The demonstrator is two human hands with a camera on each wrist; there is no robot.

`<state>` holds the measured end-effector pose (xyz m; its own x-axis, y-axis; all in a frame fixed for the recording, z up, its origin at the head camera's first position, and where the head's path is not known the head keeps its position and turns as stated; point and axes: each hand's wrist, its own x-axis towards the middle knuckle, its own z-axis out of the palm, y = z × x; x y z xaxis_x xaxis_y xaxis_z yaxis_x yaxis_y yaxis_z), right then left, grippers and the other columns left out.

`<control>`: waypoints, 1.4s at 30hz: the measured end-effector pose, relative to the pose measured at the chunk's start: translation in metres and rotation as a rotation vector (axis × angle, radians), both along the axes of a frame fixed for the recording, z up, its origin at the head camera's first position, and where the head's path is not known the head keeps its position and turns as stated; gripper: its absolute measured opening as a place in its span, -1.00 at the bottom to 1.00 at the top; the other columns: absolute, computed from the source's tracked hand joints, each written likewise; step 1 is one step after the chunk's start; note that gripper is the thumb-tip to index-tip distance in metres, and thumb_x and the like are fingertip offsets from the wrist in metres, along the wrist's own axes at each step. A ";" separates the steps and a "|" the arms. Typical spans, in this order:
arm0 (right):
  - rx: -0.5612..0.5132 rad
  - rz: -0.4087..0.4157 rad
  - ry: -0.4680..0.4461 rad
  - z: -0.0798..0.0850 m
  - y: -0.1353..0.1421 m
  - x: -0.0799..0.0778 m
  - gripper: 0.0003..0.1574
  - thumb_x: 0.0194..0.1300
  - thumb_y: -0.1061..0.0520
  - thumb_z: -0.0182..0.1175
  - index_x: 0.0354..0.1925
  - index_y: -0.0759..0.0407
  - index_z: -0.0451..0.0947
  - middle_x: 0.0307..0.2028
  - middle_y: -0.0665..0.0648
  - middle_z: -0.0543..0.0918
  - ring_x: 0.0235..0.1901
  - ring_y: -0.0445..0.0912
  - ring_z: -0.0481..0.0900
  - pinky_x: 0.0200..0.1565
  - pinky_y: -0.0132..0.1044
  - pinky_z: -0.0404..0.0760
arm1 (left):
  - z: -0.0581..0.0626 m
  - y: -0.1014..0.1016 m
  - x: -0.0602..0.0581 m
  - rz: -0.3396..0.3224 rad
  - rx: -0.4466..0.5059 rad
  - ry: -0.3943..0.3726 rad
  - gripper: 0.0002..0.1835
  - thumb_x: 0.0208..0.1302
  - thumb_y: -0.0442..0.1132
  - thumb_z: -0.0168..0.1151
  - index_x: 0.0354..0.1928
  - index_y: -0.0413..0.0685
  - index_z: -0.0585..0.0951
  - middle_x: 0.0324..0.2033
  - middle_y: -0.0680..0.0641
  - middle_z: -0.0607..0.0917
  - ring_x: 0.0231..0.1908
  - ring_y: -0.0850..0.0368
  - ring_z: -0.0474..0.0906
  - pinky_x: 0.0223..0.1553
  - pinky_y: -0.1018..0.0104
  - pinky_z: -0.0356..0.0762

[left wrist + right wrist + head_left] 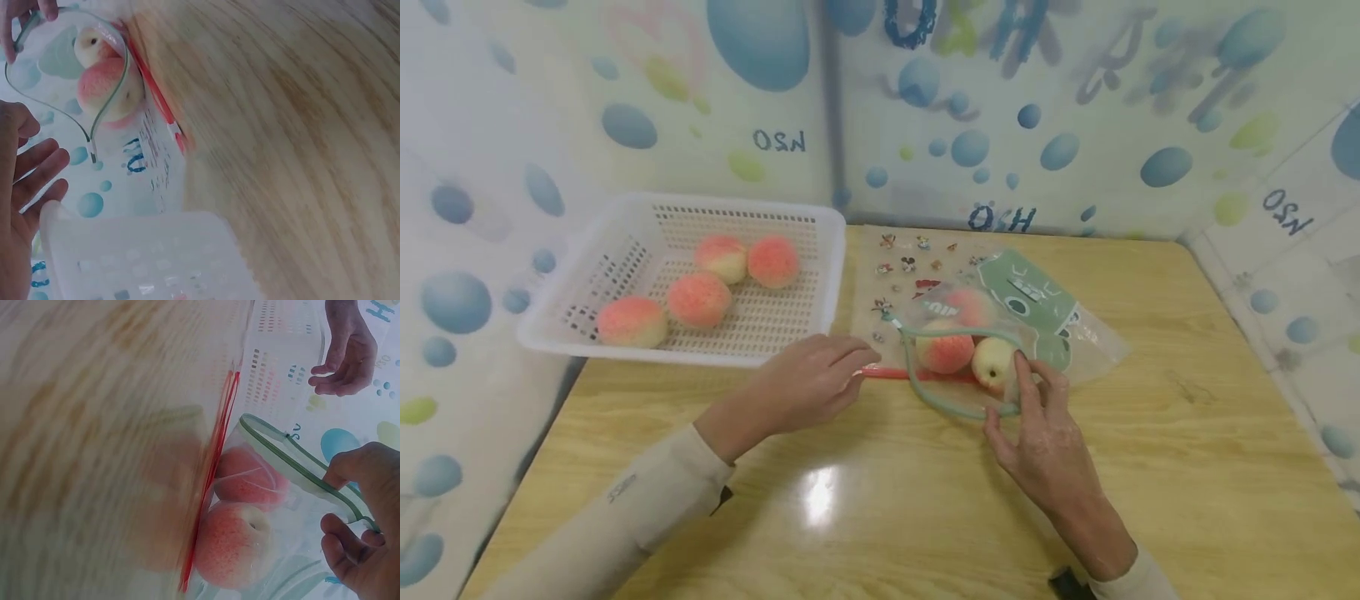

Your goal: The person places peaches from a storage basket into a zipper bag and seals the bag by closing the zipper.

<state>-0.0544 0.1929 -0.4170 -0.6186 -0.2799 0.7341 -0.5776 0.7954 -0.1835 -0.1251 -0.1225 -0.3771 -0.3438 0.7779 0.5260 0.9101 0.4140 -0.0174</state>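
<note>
A clear zip bag [1028,290] with a green print and green-edged mouth lies on the table, its mouth gaping toward the person. Inside are several pink-and-cream peaches, among them a red-sided peach [944,355] and a pale peach [994,365] near the opening. My right hand [1047,442] pinches the right side of the green edge between thumb and fingers, as the right wrist view also shows. Holding nothing, my left hand [816,379] hovers between the basket and the bag, its fingers loosely bent in the left wrist view [37,172].
A white perforated basket [837,283] at the left holds several peaches [700,298]. Under the green bag lies another clear bag [880,250] with cartoon prints and a red zip strip [883,373]. A wall [925,125] with bubble patterns stands behind the table.
</note>
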 end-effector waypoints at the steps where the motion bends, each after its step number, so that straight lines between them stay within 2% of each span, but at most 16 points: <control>1: 0.005 -0.001 -0.009 0.000 0.001 0.001 -0.18 0.40 -0.03 0.01 0.38 0.55 0.27 0.09 0.48 0.34 -0.43 0.05 0.50 -0.69 -0.22 0.52 | 0.000 -0.002 0.000 -0.003 0.012 -0.001 -0.67 0.16 -0.38 0.29 0.00 -0.27 0.63 -0.08 -0.14 0.70 -0.10 -0.04 0.67 -0.12 0.13 0.67; 6: 0.029 -0.008 -0.068 0.003 0.002 0.003 -0.15 0.32 0.05 0.11 0.41 0.53 0.22 0.11 0.48 0.31 -0.41 0.05 0.51 -0.67 -0.24 0.55 | 0.004 -0.010 -0.004 -0.024 0.077 0.004 -0.69 0.19 -0.39 0.26 -0.01 -0.29 0.61 -0.04 -0.21 0.67 -0.04 -0.12 0.64 -0.01 0.08 0.65; 9: 0.032 -0.008 -0.077 0.004 0.003 0.004 -0.11 0.26 0.10 0.16 0.42 0.52 0.21 0.10 0.48 0.30 -0.41 0.07 0.52 -0.67 -0.23 0.56 | 0.009 -0.019 -0.009 0.004 0.090 0.008 -0.68 0.15 -0.41 0.31 -0.02 -0.30 0.61 -0.04 -0.22 0.67 -0.03 -0.14 0.64 0.01 0.04 0.64; 17: 0.040 -0.018 -0.079 0.002 0.004 0.004 -0.15 0.35 0.02 0.06 0.42 0.52 0.21 0.11 0.47 0.29 -0.44 0.03 0.48 -0.69 -0.27 0.51 | 0.009 -0.046 -0.022 0.064 0.124 -0.010 -0.68 0.18 -0.38 0.27 -0.01 -0.32 0.61 -0.05 -0.24 0.68 -0.04 -0.19 0.64 0.00 -0.03 0.63; 19: 0.026 -0.015 -0.059 0.000 0.004 0.003 -0.17 0.37 0.01 0.05 0.41 0.53 0.23 0.10 0.47 0.30 -0.44 0.05 0.49 -0.70 -0.26 0.52 | 0.009 -0.050 -0.023 0.093 0.123 -0.016 -0.68 0.19 -0.37 0.29 0.00 -0.32 0.61 -0.03 -0.26 0.68 -0.04 -0.21 0.64 -0.02 -0.06 0.64; 22: 0.015 -0.017 -0.027 -0.002 0.003 0.003 -0.18 0.40 -0.02 0.01 0.39 0.54 0.26 0.08 0.47 0.31 -0.43 0.08 0.52 -0.70 -0.23 0.54 | 0.009 -0.056 -0.022 0.169 0.103 -0.031 -0.65 0.21 -0.33 0.30 0.02 -0.32 0.61 -0.01 -0.28 0.67 -0.04 -0.25 0.63 -0.04 -0.09 0.63; 28: 0.001 -0.026 -0.010 -0.003 0.004 0.003 -0.20 0.42 -0.03 -0.01 0.37 0.55 0.28 0.06 0.47 0.34 -0.44 0.09 0.52 -0.71 -0.20 0.54 | 0.013 -0.068 -0.019 0.345 0.050 -0.164 -0.56 0.23 -0.27 0.33 0.14 -0.30 0.58 0.10 -0.26 0.61 0.10 -0.26 0.54 0.07 -0.16 0.55; 32: 0.004 -0.025 -0.030 -0.003 0.004 0.005 -0.20 0.41 -0.01 0.00 0.37 0.54 0.28 0.05 0.48 0.34 -0.41 0.13 0.56 -0.66 -0.17 0.60 | 0.017 -0.076 -0.020 0.443 0.018 -0.221 -0.53 0.26 -0.24 0.32 0.19 -0.25 0.57 0.09 -0.23 0.61 0.07 -0.22 0.56 0.03 -0.14 0.56; 35: 0.014 -0.022 -0.044 -0.002 0.004 0.006 -0.20 0.39 0.00 0.01 0.38 0.54 0.26 0.05 0.49 0.34 -0.39 0.14 0.58 -0.61 -0.15 0.64 | 0.019 -0.081 -0.023 0.484 0.008 -0.225 -0.55 0.27 -0.22 0.32 0.17 -0.25 0.58 0.05 -0.25 0.63 0.01 -0.24 0.58 -0.02 -0.15 0.58; 39: 0.024 -0.024 -0.053 -0.001 0.005 0.006 -0.20 0.40 0.00 0.01 0.38 0.54 0.25 0.06 0.49 0.33 -0.40 0.13 0.57 -0.62 -0.16 0.63 | 0.024 -0.088 -0.030 0.507 0.009 -0.197 -0.62 0.25 -0.25 0.31 0.07 -0.27 0.59 -0.03 -0.29 0.66 -0.06 -0.29 0.59 -0.10 -0.19 0.58; 42: 0.033 -0.022 -0.065 -0.001 0.005 0.006 -0.20 0.42 -0.01 0.00 0.39 0.54 0.24 0.07 0.48 0.32 -0.41 0.11 0.54 -0.63 -0.19 0.61 | 0.029 -0.093 -0.035 0.555 -0.022 -0.214 -0.65 0.27 -0.24 0.29 0.04 -0.26 0.59 -0.05 -0.29 0.67 -0.08 -0.30 0.59 -0.10 -0.20 0.56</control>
